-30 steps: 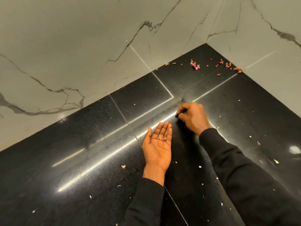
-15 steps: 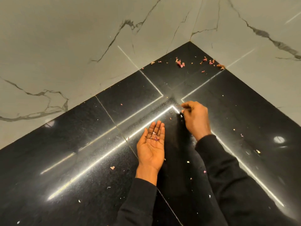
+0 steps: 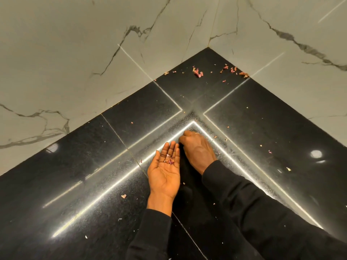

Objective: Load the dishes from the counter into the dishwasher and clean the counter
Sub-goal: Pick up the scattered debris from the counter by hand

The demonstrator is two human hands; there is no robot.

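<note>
The black stone counter point(image 3: 75, 175) fills the corner between two marble walls. My left hand point(image 3: 163, 177) lies palm up on it with straight fingers, and a few pink food scraps point(image 3: 170, 160) sit on those fingers. Just right of the left fingertips, my right hand point(image 3: 199, 150) is knuckles up with curled fingers. It pinches a tiny scrap against the counter, mostly hidden under the fingers. No dishes or dishwasher are in view.
Larger pink scraps point(image 3: 197, 71) and more bits point(image 3: 232, 69) lie in the far corner by the marble wall point(image 3: 75, 53). Small crumbs are scattered over the counter, such as one crumb point(image 3: 123, 196) left of my wrist and another point(image 3: 269, 152) at the right.
My right hand has moved left and toward me, from the bright reflected line to just beside my left fingertips. My left hand stays palm up with its scraps.
</note>
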